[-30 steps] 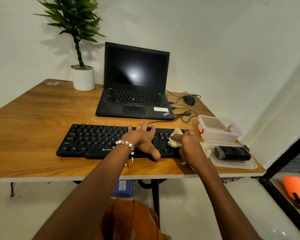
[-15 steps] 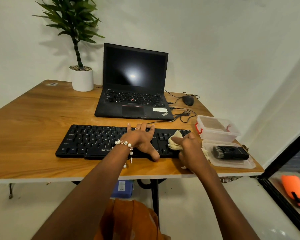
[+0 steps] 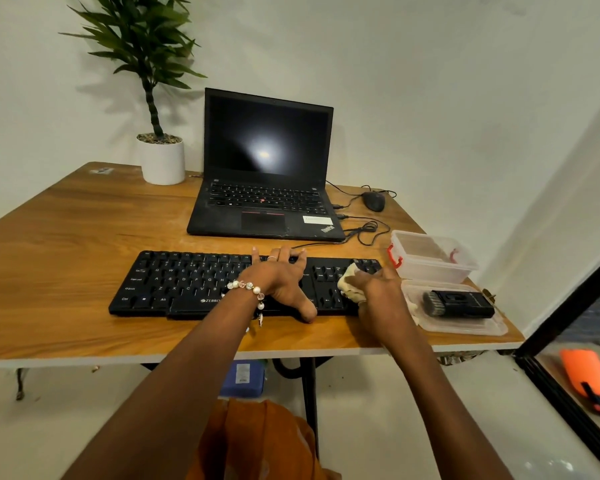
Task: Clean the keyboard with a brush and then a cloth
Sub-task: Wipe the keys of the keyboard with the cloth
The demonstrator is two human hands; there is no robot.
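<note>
The keyboard (image 3: 194, 285) lies flat near the front edge of the table (image 3: 66, 237), parallel to that edge, within easy reach of both arms.

The left hand (image 3: 281, 282) rests palm-down on the keyboard right of its middle. Its fingers are spread and straight, reaching the back row of keys, and the thumb hooks over the front edge. It grips nothing. This placement likely pins the keyboard so that wiping does not slide it.

The right hand (image 3: 378, 289) holds the cloth (image 3: 349, 282), bunched into a pad, against the keys at the right end of the keyboard. The fingers are curled round the cloth. A bunched cloth probably gives a firm wiping face and reaches between the keys.

The brush (image 3: 458, 304) lies on its side on a clear lid (image 3: 465, 329) just right of the keyboard, touched by neither hand. Judging by this, the brushing step is done and the cloth step is in hand. A clear box (image 3: 433, 261) with red clips stands open behind the lid.

Behind the keyboard stands an open laptop (image 3: 267, 174), its screen dark. A mouse (image 3: 374, 201) and its cables lie to the right of the laptop, apart from the wiping zone.
</note>
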